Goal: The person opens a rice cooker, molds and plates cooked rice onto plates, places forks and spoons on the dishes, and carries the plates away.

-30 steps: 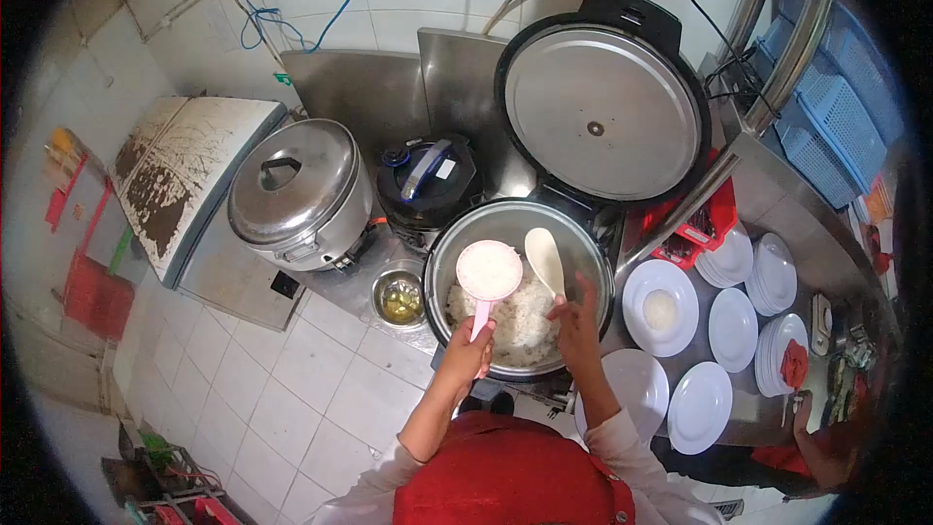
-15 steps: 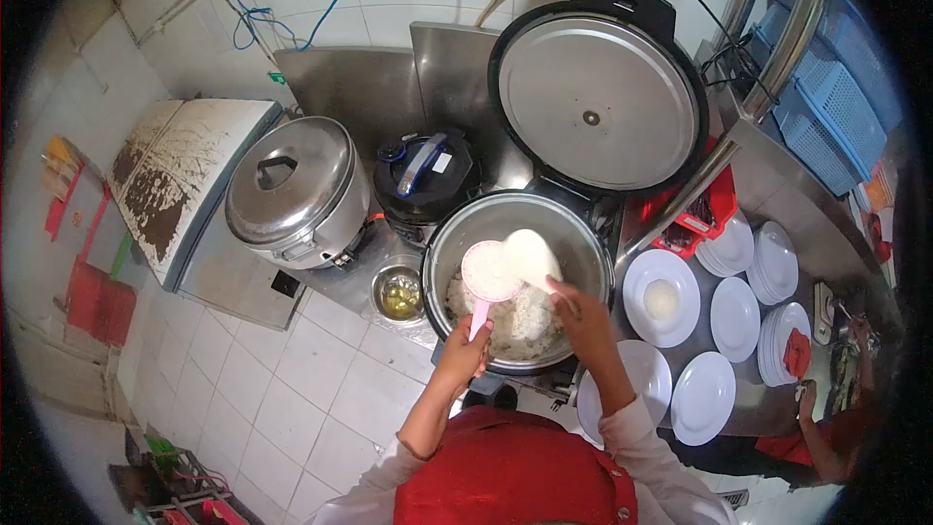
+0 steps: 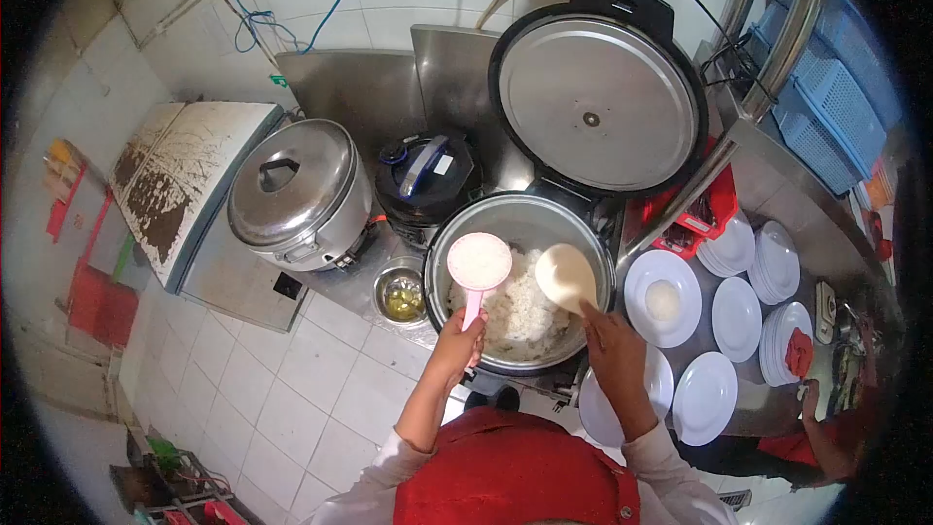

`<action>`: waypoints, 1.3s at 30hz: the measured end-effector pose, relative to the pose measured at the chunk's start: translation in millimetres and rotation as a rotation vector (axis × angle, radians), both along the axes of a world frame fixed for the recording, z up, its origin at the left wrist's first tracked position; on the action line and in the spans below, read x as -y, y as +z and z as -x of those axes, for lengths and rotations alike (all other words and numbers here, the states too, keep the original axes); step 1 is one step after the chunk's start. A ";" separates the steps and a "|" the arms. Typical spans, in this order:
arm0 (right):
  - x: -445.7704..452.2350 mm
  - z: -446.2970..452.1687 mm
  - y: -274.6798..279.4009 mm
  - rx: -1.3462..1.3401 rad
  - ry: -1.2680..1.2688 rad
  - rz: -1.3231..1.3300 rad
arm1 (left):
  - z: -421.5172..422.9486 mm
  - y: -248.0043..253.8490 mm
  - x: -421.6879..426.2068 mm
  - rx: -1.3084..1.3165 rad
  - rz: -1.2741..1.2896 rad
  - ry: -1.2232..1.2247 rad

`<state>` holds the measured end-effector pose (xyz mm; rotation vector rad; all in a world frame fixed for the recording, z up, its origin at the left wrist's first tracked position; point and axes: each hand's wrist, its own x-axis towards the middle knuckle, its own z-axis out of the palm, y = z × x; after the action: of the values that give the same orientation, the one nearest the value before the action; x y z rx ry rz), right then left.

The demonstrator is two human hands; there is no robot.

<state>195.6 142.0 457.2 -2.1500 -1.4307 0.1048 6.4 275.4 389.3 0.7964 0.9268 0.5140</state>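
Directly ahead stood the rice cooker (image 3: 515,219), its lid (image 3: 598,78) at the back and rice (image 3: 528,306) inside. Above that rice, a scoop (image 3: 480,261) in the left hand (image 3: 455,345) was left of a paddle (image 3: 566,277) in the right hand (image 3: 617,355). Left of the cooker sat a bowl (image 3: 396,268), with a lidded pot (image 3: 296,185) farther left and a smaller cooker (image 3: 428,185) behind. Plates lay to the right, one plate (image 3: 639,282) bearing a mound (image 3: 664,301); beyond, a cloth (image 3: 799,354) rested on a stack (image 3: 776,331).
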 end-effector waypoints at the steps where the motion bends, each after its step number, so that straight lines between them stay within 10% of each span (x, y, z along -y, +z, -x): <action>1: -5.0 -0.5 -2.1 0.001 -0.007 -0.001 | -0.6 -0.7 -1.1 0.010 0.010 -0.001; 21: -44.6 -5.4 19.0 -0.280 0.351 -0.224 | -11.5 27.1 14.5 -0.139 -0.215 -0.254; 23: -42.8 -12.0 54.7 -0.948 0.062 -0.001 | -12.7 27.7 11.1 -0.067 -0.168 -0.261; 31: -40.6 31.3 5.7 -0.333 0.089 -0.242 | -20.5 23.1 21.6 -0.092 -0.190 -0.212; 39: -39.3 24.6 7.7 -0.499 0.092 -0.187 | -21.6 14.1 18.1 -0.061 -0.129 -0.234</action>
<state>171.0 181.3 465.0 -1.7458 -1.1897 0.4854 28.0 257.2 403.4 1.0277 0.8488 0.3491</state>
